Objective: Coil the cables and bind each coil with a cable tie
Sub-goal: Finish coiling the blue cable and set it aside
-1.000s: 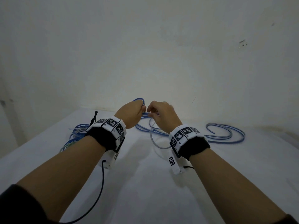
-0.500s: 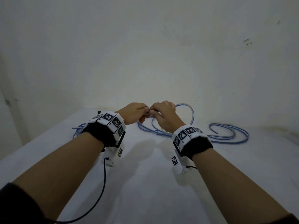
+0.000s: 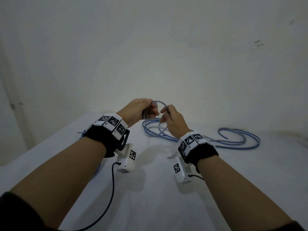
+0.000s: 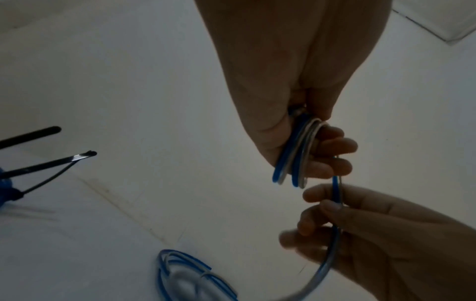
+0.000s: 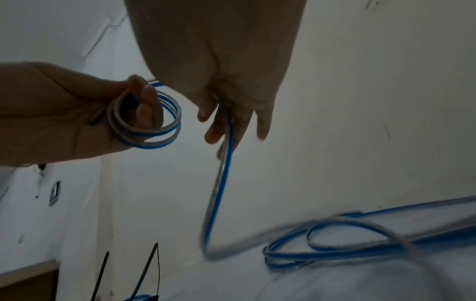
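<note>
— Where's the cable [image 3: 221,144] from your seat?

— In the head view my left hand [image 3: 135,112], centre frame, has its fingers curled round a small coil [image 5: 152,122] of two or three turns. My right hand [image 3: 173,122], just beside it, pinches the run of cable leaving the coil.

— And the rest?

— It drops below the right hand to the table [image 3: 150,197], looping out to the right of the frame. Black ties [image 4: 46,165] lie at the left of the left wrist view.
</note>
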### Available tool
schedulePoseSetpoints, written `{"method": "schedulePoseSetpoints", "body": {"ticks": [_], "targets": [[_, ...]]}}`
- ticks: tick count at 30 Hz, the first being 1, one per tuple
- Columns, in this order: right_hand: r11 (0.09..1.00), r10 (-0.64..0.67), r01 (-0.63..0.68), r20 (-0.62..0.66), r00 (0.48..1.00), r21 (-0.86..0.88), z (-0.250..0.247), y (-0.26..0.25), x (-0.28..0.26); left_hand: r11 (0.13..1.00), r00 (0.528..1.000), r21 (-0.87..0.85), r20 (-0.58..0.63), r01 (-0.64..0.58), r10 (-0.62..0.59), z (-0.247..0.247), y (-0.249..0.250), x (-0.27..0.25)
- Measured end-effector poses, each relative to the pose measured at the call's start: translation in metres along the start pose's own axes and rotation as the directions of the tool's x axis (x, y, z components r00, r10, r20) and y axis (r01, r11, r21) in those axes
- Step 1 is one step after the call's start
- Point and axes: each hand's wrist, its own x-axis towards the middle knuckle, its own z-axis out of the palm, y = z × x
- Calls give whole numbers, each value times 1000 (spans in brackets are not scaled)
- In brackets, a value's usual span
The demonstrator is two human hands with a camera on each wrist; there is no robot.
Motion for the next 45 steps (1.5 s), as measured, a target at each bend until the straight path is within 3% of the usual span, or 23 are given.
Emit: {"method": "schedulePoseSetpoints", "body": {"ticks": [2,4,6,10,14,17,19,22,24,26,27,29,32,35,38,41,45], "targets": [[1000,5,-4,-57,998,23,-1,1,0,1000,1000,-11,23,21,-21,1,2,-3],[986,-103,93,-64,993,-141,-2,2,3,997,996,-11,53,74,-73,4,2,-5],[967,-123,117,-12,992,-229,-2,-2,7,991,989,-7,74,133,-132,5,0,-5],[992,-24,22,-15,1000,-125,0,-9,12,988,982,-12,110,155,-152,6,-6,-1],[987,137,-127,-104,985,98,-2,5,4,978,999,-206,-27,28,-34,5,-2,4],[952,281,-274,-41,959,136,-4,15,-7,928,993,-370,-114,-40,-2,-2,1,9],[944,313,-314,32,949,102,-3,16,-9,909,994,-411,-108,-61,17,-2,-1,11],[971,234,-227,113,965,-75,0,12,-9,898,993,-426,-88,-114,84,5,-4,14],[971,223,-201,191,956,-129,0,8,-10,931,981,-320,-136,-173,136,12,-7,16],[972,202,-167,225,953,-166,2,3,-11,970,954,-7,-186,-241,236,18,-13,17],[975,172,-133,235,957,-176,3,2,-11,944,938,188,-169,-271,303,21,-17,16],[976,130,-78,254,958,-205,3,1,-11,815,923,495,-61,-303,380,22,-26,15],[973,101,-37,276,956,-227,-3,-1,-12,602,948,757,69,-253,312,14,-35,15],[973,68,-6,263,963,-230,-9,-2,-16,328,971,926,126,-189,205,12,-40,17],[959,-11,76,231,973,-275,-17,1,-16,170,985,976,118,-138,122,12,-41,16],[870,-133,207,190,973,-449,-30,8,-13,245,996,966,78,-85,36,5,-41,16],[496,-324,359,215,921,-790,-39,11,-12,339,995,940,65,-36,-75,8,-37,13]]}}
